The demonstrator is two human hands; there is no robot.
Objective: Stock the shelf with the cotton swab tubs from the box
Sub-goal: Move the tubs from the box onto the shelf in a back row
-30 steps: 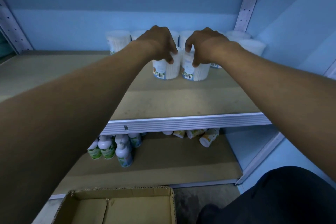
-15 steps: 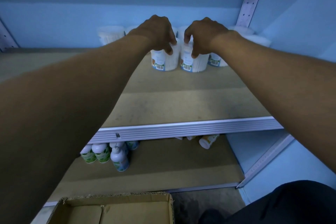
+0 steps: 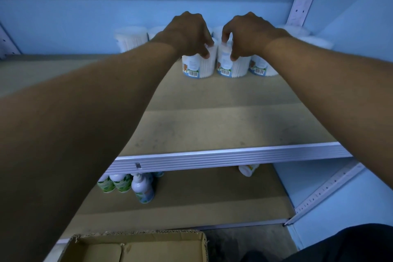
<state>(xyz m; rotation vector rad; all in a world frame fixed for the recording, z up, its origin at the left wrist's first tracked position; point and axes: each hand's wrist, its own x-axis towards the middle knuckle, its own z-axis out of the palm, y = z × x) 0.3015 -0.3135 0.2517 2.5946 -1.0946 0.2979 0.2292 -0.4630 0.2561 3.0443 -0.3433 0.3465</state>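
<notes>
The left hand (image 3: 189, 32) curls its fingers round the top of one tub (image 3: 198, 65). The right hand (image 3: 244, 32) grips the tub next to it (image 3: 232, 66). Both tubs stand on the shelf (image 3: 223, 155), with more tubs (image 3: 130, 37) behind and beside the hands. Below the arms, the box (image 3: 136, 247) looks empty where it shows, so the job seems almost done.

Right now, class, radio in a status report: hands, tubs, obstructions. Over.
Left hand grips one cotton swab tub; right hand grips the next tub. Both tubs standing on the shelf. Nothing blocking.
</notes>
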